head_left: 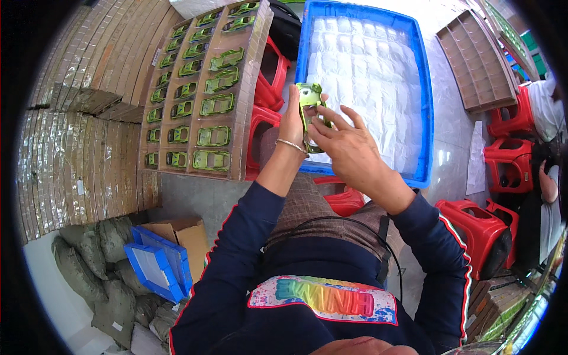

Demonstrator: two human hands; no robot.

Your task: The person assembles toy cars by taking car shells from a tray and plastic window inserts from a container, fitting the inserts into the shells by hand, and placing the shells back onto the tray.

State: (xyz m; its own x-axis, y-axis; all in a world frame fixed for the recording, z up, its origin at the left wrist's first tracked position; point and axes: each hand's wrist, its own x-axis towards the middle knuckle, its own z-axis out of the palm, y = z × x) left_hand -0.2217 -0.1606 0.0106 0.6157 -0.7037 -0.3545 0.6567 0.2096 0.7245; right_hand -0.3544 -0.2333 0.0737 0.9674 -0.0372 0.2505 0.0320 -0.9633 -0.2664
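A bright green toy car body shell [310, 96] with openings in it is upright between my hands, above the near left part of a blue plastic crate [427, 100]. My left hand [290, 127], a bracelet at its wrist, is closed along the shell's left side. From the right, my right hand [355, 148] has its bent fingers on the shell's right edge, while other fingers stick out. White, soft-looking wrapped packets [367, 77] in rows fill the crate. To the left, a partitioned cardboard tray [251, 112] holds several similar green car shells [218, 105].
Stacks of cardboard trays [77, 165] line the left side. Red plastic stools [482, 231] stand at right, some under the tray and crate. An upright partitioned tray [476, 62] is at far right, near another person's arm [548, 183]. Grey sacks [115, 307] and blue boxes [157, 266] lie lower left.
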